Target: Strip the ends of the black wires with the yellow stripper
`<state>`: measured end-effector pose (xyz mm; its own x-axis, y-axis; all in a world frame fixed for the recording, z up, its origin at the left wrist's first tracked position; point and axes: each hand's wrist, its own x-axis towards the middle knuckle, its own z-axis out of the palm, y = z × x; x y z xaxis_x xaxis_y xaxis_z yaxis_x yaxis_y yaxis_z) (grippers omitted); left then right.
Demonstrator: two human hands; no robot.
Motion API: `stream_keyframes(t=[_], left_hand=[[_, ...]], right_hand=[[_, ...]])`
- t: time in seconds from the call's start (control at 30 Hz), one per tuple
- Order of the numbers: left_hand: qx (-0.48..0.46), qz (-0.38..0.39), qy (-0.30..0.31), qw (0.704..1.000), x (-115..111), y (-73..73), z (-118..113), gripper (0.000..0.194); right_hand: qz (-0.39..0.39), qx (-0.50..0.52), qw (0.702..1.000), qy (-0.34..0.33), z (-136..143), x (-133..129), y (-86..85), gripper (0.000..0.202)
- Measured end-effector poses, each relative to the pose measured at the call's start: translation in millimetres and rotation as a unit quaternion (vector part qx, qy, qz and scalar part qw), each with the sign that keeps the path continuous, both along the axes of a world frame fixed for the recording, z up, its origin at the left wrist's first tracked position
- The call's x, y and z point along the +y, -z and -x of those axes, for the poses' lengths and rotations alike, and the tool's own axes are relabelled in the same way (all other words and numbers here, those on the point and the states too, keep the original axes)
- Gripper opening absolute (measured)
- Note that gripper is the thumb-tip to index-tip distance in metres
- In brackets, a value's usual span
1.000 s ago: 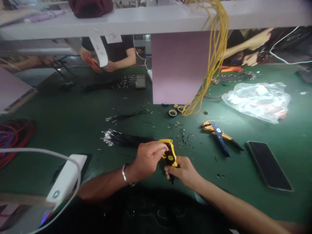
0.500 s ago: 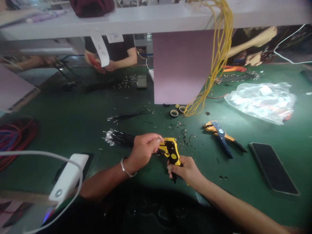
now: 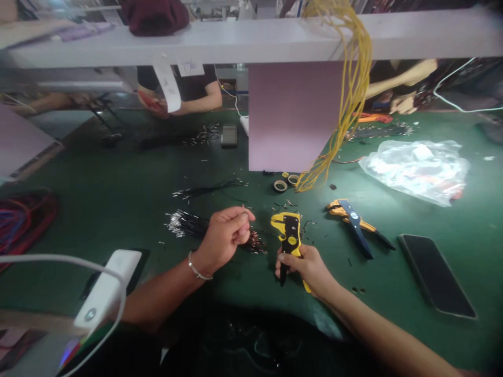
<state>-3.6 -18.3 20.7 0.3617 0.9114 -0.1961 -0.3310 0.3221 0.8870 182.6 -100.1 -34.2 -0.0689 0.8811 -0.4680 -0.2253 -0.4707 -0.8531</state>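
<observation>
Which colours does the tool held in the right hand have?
The tool is yellow and black; it shows best in the head view.

The left hand (image 3: 226, 234) covers part of a bundle of thin black wires with silvery tips (image 3: 193, 223) on the green surface (image 3: 133, 199); whether its pinched fingertips hold anything is too small to tell. The right hand (image 3: 304, 263) hides part of the handles of a yellow-and-black wire stripper (image 3: 291, 230). At the surface's left edge, a coil of red and blue cable (image 3: 29, 222) is cut off. Near the far edge, a small grey square object (image 3: 229, 135) is blurred beyond recognition. Glare obscures the contents of a clear plastic bag (image 3: 416, 170) toward the far right corner.
</observation>
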Motion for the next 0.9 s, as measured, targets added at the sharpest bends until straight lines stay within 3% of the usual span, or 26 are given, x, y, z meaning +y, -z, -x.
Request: stream_keyframes(t=[0.3, 0.57, 0.77, 0.9], left_hand=[[-0.019, 0.044, -0.023, 0.999, 8, 4.2, 1, 0.008], [-0.029, 0.055, -0.023, 0.998, 8, 1.7, 1, 0.007], [-0.026, 0.046, -0.011, 0.999, 4, -2.4, 3, 0.009], [-0.034, 0.038, 0.005, 0.999, 3, -2.7, 4, 0.010]], right_hand=[[0.024, 0.041, 0.997, -0.068, 2, -7, 7.0, 0.039], [0.091, 0.100, 0.988, -0.081, -6, -6, 2.2, 0.031], [0.123, -0.005, 0.988, -0.096, -8, -5, -2.0, 0.030], [0.139, -0.086, 0.970, -0.180, -16, -10, -7.4, 0.041]])
